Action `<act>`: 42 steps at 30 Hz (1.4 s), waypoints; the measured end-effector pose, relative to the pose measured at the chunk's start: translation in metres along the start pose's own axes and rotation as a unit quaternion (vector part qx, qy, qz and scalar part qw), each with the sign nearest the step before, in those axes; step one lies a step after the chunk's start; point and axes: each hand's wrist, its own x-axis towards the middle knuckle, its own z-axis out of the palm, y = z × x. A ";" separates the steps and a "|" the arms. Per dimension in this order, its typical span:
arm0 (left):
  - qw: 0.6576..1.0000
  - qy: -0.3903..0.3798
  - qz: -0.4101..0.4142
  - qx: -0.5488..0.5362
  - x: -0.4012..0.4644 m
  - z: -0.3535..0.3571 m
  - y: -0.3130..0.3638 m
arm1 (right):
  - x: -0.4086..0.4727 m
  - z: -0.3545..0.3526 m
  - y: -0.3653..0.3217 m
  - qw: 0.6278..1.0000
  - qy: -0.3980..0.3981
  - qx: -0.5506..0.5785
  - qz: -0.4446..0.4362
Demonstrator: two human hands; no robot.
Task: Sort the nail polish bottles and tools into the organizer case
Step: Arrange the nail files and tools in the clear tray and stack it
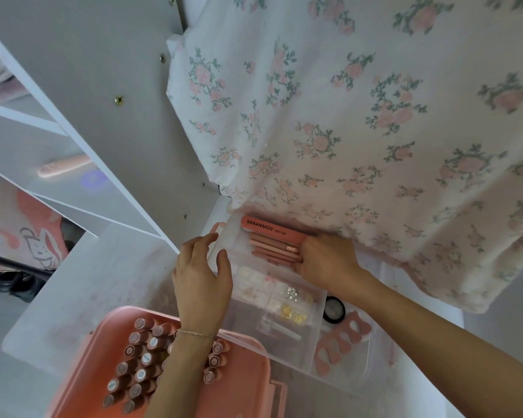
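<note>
A clear divided tray [314,342] lies on the white surface. Its far compartment holds a pink nail file [266,228] and several pink tools [272,251]. My right hand [326,260] has its fingers curled round the right ends of those tools. At the tray's left edge rests my left hand [203,279], fingers relaxed, thumb on the rim. Small compartments hold press-on nails [254,282] and gold and silver charms [293,303]. A pink toe separator [341,342] lies in the tray's right part. The pink organizer case [245,384] at the bottom holds several nail polish bottles [139,357].
A floral cloth [375,116] hangs over the far edge, partly covering the tray. A small round black jar [334,309] sits by the tray's right side. White shelf panels [73,131] stand to the left, with a pink item behind one. A patterned rug [31,230] shows far left.
</note>
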 end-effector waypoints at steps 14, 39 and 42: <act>1.000 -0.001 0.009 0.004 -0.002 0.000 -0.003 | -0.008 -0.001 0.010 0.999 -0.002 0.035 0.017; 0.993 -0.087 0.075 0.027 -0.011 -0.015 -0.016 | -0.081 0.006 -0.022 0.938 -0.050 0.333 -0.077; 0.992 -0.090 0.076 0.036 -0.014 -0.014 -0.016 | -0.091 -0.004 -0.010 0.880 0.054 0.472 -0.013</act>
